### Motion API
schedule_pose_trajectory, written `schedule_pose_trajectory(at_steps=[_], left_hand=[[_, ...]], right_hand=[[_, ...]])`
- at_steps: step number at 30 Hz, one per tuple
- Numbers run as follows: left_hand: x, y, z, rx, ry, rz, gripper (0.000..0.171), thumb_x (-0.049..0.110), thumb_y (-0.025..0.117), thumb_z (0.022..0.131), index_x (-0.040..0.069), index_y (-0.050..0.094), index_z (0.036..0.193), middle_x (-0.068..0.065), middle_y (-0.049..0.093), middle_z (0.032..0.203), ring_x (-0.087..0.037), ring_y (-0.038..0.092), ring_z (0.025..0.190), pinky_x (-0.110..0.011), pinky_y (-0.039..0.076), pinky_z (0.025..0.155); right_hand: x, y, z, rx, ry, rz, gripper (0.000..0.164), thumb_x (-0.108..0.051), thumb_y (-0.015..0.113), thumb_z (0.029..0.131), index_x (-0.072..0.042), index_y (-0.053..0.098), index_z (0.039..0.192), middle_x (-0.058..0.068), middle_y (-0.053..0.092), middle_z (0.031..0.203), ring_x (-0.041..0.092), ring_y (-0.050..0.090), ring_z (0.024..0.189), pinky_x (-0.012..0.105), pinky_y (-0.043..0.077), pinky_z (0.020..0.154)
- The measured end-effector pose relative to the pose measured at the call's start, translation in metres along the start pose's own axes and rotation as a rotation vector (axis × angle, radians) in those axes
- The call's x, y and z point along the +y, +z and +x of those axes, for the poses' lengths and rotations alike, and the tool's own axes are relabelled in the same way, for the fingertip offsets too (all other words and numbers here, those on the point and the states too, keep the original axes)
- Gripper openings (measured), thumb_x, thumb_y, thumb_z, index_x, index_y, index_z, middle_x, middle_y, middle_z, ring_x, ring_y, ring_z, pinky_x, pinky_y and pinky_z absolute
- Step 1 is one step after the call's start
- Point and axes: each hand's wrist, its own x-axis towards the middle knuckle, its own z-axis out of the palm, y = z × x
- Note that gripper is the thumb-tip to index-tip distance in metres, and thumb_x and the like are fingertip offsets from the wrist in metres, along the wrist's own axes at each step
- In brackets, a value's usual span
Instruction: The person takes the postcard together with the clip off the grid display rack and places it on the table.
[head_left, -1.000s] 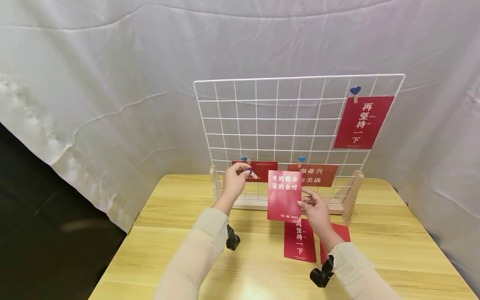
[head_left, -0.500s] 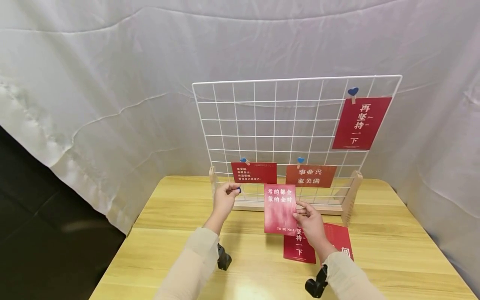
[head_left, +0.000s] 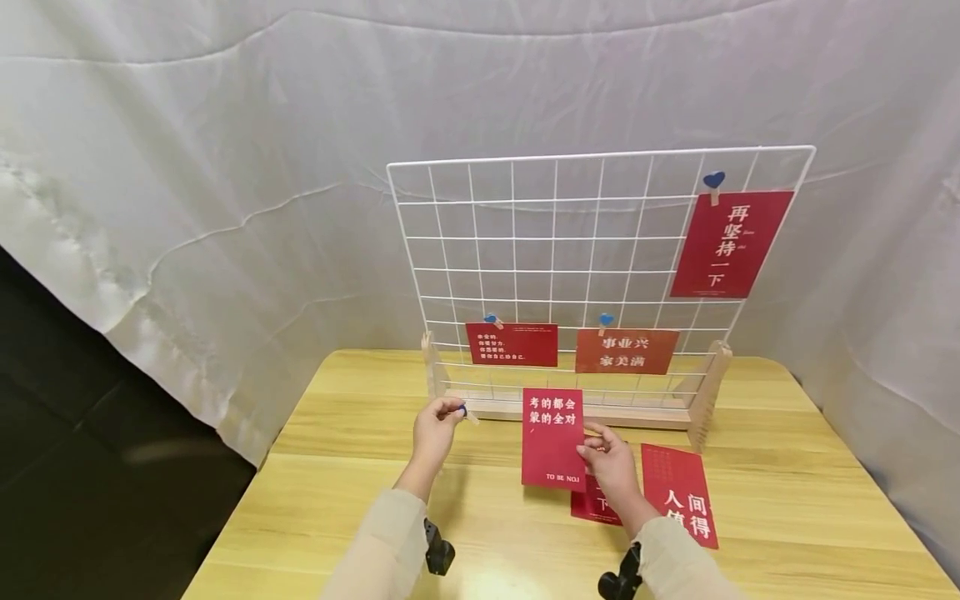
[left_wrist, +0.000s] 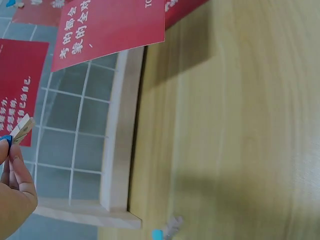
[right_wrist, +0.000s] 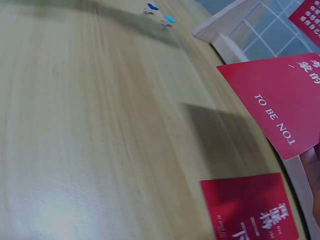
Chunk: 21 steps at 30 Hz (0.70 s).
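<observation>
My left hand [head_left: 433,437] pinches a small wooden clothespin [left_wrist: 22,128] by its blue end, low in front of the grid rack's left side. Level with it, my right hand [head_left: 613,471] holds a red card [head_left: 551,446] with white writing and "TO BE NO.1" by its right edge. That card stands roughly upright above the table and casts a shadow on it. Behind the hands is a white wire grid [head_left: 553,239] on a wooden base. Pegged low on it are a red card [head_left: 513,344] and an orange-red card [head_left: 628,352].
A tall red card [head_left: 731,244] hangs at the grid's upper right from a blue heart clothespin [head_left: 714,180]. On the wooden table [head_left: 810,500] lie two more red cards, one partly hidden [head_left: 596,504]. Two loose clothespins, dark blue [right_wrist: 150,9] and light blue [right_wrist: 168,21], lie left of the rack.
Both hands have come down and slightly left, away from the grid, carrying the clothespin and the card. The pegged red card the left hand was covering now shows fully.
</observation>
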Motion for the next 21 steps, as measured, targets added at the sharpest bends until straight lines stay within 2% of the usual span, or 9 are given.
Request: schedule_pose_trajectory(at_steps=[3, 10, 17, 21], left_hand=[[-0.004, -0.006, -0.004, -0.005, -0.021, 0.002, 0.013, -0.005, 0.057, 0.078, -0.007, 0.059, 0.090, -0.012, 0.060, 0.085, -0.016, 0.052, 0.074, -0.024, 0.046, 0.066], [-0.017, -0.020, -0.012, 0.016, -0.116, 0.034, 0.013, -0.003, 0.056, 0.080, -0.001, 0.060, 0.092, -0.008, 0.057, 0.087, -0.018, 0.052, 0.079, -0.025, 0.046, 0.070], [-0.036, -0.035, -0.023, 0.021, -0.131, 0.040, 0.015, -0.004, 0.054, 0.080, -0.003, 0.059, 0.094, -0.012, 0.058, 0.090, -0.020, 0.054, 0.081, -0.029, 0.046, 0.072], [-0.042, -0.042, -0.029, 0.035, -0.167, 0.062, 0.015, -0.003, 0.054, 0.081, -0.003, 0.059, 0.095, -0.011, 0.057, 0.090, -0.021, 0.052, 0.081, -0.031, 0.046, 0.071]], right_hand=[[0.007, 0.005, -0.001, -0.005, 0.020, -0.001, 0.036, 0.005, 0.056, 0.079, -0.002, 0.052, 0.114, 0.004, 0.053, 0.074, 0.009, 0.046, 0.053, 0.020, 0.042, 0.047], [0.020, 0.011, -0.001, -0.029, 0.046, -0.023, 0.035, 0.006, 0.054, 0.080, 0.000, 0.050, 0.114, 0.006, 0.052, 0.075, 0.011, 0.045, 0.053, 0.022, 0.042, 0.047], [0.025, 0.011, -0.001, -0.053, 0.058, -0.069, 0.037, 0.006, 0.053, 0.081, 0.000, 0.049, 0.117, 0.007, 0.050, 0.076, 0.015, 0.047, 0.059, 0.023, 0.043, 0.048], [0.029, 0.012, 0.000, -0.074, 0.061, -0.083, 0.037, 0.005, 0.053, 0.081, 0.000, 0.048, 0.117, 0.007, 0.050, 0.076, 0.016, 0.047, 0.060, 0.023, 0.042, 0.048]])
